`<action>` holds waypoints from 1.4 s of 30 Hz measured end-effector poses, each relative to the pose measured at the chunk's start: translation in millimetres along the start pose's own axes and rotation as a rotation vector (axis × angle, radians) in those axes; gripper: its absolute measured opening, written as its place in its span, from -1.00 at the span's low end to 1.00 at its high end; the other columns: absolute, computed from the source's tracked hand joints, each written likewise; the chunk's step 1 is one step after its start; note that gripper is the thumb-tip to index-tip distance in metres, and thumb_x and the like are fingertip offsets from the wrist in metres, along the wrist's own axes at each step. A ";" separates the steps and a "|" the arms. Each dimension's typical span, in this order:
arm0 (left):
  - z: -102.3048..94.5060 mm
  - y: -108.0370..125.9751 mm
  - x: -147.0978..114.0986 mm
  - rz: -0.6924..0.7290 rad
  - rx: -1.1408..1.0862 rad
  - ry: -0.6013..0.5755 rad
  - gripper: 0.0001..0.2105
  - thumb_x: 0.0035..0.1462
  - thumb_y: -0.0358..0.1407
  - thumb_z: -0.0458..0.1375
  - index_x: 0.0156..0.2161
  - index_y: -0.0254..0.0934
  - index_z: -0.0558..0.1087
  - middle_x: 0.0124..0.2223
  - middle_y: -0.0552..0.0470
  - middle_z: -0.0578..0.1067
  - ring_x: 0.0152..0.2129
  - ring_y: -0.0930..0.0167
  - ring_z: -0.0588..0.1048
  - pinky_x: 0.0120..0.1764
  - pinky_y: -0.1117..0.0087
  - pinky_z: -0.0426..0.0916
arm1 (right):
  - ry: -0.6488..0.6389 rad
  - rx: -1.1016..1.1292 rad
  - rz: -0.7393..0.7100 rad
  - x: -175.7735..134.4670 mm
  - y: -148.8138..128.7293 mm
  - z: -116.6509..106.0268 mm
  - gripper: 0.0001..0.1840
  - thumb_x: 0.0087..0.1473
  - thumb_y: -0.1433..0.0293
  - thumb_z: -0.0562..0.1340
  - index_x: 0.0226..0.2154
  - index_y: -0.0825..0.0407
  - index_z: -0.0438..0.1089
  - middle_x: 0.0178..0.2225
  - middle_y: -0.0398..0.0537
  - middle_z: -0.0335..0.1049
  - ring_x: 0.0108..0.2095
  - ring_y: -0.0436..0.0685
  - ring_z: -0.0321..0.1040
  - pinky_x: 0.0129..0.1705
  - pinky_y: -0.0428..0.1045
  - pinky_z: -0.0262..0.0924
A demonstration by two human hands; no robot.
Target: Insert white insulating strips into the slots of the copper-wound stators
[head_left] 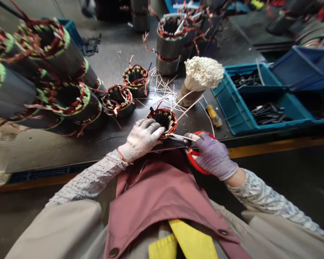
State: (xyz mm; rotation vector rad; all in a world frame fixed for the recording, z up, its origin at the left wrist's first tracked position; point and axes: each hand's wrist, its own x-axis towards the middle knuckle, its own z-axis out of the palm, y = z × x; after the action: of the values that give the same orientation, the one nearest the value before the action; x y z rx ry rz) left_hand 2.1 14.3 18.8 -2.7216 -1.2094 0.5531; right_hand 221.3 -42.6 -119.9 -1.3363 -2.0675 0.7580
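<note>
At the table's front edge stands a small motor stator (173, 120) with copper windings and white cable ties round its rim. Gloved in white, my left hand (146, 133) grips its near left side, fingers bent over the rim. My right hand (214, 155), in a purple glove, is closed round the handles of red-handled scissors (194, 163). Their blades point left and lie at the stator's near rim, beside the tail of a white tie. Other tie tails stick out from the stator to the upper right.
Loose white cable ties (162, 88) lie scattered behind the stator, near a wrapped bundle of ties (203, 72). A yellow-handled tool (214, 116) lies right of it. Blue bins (232, 115) hold dark strips. Two small stators (118, 99) and stacked larger stators (72, 100) stand left.
</note>
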 end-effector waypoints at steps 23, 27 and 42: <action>-26.3 -30.8 10.5 0.165 -0.007 -0.204 -0.66 0.25 -0.19 0.16 0.10 -0.15 0.49 0.11 -0.08 0.54 0.12 0.15 0.42 0.17 -0.01 0.26 | -0.095 -0.040 0.089 27.8 23.3 2.2 -0.52 0.12 0.32 0.17 0.09 0.05 0.43 -0.14 0.08 0.58 -0.22 0.23 0.54 -0.25 0.00 0.34; -56.9 0.4 14.7 0.088 0.074 -0.268 -0.43 0.11 -0.13 0.28 0.22 -0.19 0.37 0.22 -0.21 0.43 0.20 -0.02 0.32 0.23 -0.21 0.11 | -0.094 0.095 0.140 32.3 38.8 10.4 -0.49 0.12 0.33 0.18 0.13 0.05 0.39 -0.12 0.05 0.58 -0.19 0.22 0.56 -0.18 0.02 0.41; 0.1 24.4 42.4 -0.027 0.037 -0.267 -0.48 0.19 -0.36 0.12 0.25 -0.46 0.29 -0.32 -0.11 0.60 -0.37 0.32 0.59 0.02 0.23 0.42 | -0.107 0.405 0.075 70.9 45.1 27.5 -0.48 0.01 0.38 0.21 0.07 0.04 0.44 -0.05 0.05 0.56 -0.08 0.24 0.54 0.00 0.06 0.43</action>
State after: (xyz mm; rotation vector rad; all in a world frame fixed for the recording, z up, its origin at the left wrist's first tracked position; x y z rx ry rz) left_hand 45.2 29.0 0.7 -2.6589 -1.2746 0.9502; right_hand 204.6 34.2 -160.4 -1.1678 -1.8191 1.2293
